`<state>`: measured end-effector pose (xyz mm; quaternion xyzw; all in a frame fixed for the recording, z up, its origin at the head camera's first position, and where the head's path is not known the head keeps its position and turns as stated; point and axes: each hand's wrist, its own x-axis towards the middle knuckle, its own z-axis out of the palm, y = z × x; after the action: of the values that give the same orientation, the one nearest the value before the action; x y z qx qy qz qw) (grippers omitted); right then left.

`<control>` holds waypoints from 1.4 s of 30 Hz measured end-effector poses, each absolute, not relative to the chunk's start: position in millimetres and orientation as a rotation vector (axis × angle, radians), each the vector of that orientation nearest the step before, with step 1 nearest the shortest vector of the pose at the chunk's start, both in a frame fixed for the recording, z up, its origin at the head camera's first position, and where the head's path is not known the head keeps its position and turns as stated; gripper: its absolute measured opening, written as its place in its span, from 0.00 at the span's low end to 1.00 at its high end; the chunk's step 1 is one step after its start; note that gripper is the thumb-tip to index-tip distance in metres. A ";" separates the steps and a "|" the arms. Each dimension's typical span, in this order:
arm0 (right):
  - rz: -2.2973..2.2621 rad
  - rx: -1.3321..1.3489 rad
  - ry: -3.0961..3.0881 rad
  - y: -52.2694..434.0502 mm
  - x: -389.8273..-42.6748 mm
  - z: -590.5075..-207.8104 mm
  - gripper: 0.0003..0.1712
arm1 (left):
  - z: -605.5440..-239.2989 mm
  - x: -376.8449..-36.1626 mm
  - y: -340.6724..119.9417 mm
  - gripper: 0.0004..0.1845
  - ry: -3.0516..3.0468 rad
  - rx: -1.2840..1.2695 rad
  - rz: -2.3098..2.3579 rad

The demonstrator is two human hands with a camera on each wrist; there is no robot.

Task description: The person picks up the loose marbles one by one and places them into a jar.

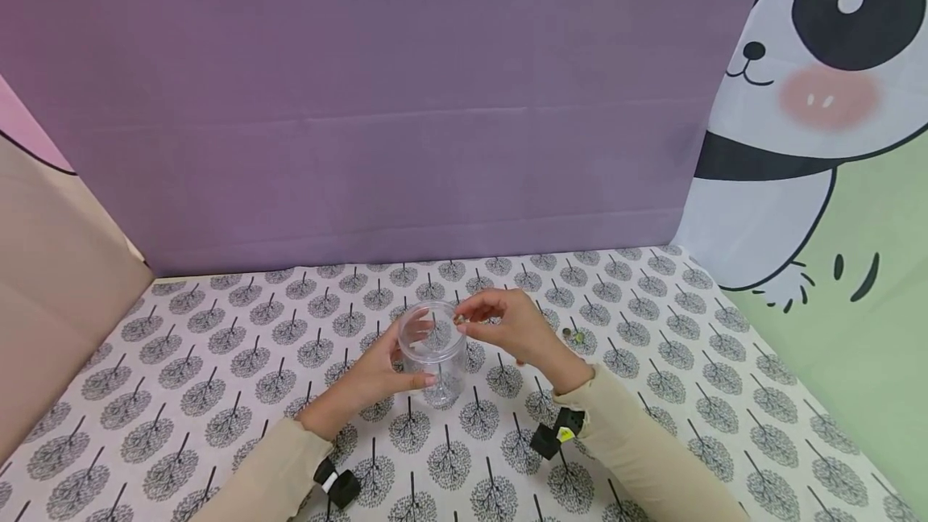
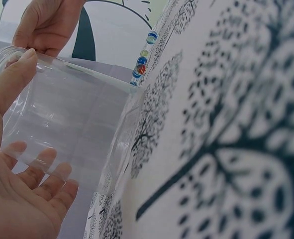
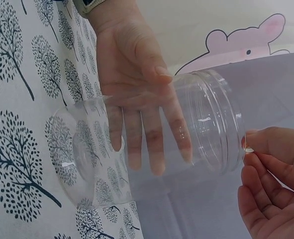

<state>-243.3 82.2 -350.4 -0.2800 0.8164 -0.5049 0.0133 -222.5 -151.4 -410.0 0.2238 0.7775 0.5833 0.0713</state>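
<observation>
At the far side, filling everything from nine through twelve to about two o'clock, we face a purple backdrop [image 1: 377,103]; at three o'clock hangs a panda curtain [image 1: 819,103]. Beneath our arms spreads the tablecloth [image 1: 217,369], white with grey trees.

At the centre of the cloth stands the clear jar [image 1: 433,353], upright, mouth open, with nothing we can make out inside. Our left hand [image 1: 377,381] comes in from seven o'clock and wraps its body: the right wrist view shows the fingers showing through the plastic from behind and the thumb lying across the near side, so this hand is clamped on the jar. Our right hand [image 1: 507,325] sits at the rim from three o'clock, thumb and forefinger pinched together on something very small and glassy right at the jar's lip; we cannot tell what it is. A few small glass marbles [image 1: 573,335] lie on the cloth at about three o'clock of the jar, just beyond the right hand, and the left wrist view shows them as a little coloured row [image 2: 143,62].

To do this well, we judge the left hand should keep the jar steady and square on the cloth, while the right brings its pinch fully over the open mouth, clear of the rim, before loosening, so the small piece cannot glance off the lip.
</observation>
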 end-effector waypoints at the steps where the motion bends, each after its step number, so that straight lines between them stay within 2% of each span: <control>1: -1.571 -0.876 2.545 82.2 -243.2 -350.4 0.10 | -410.1 -222.6 -151.4 0.52 2.340 0.670 1.754; 42: -1.579 -0.819 2.516 82.0 -243.5 -350.1 0.12 | -410.4 -222.6 -152.9 0.50 2.324 0.688 1.756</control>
<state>-243.5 82.0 -350.1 -0.2657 0.8162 -0.5121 0.0300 -222.6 -152.9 -410.4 0.2292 0.7744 0.5851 0.0744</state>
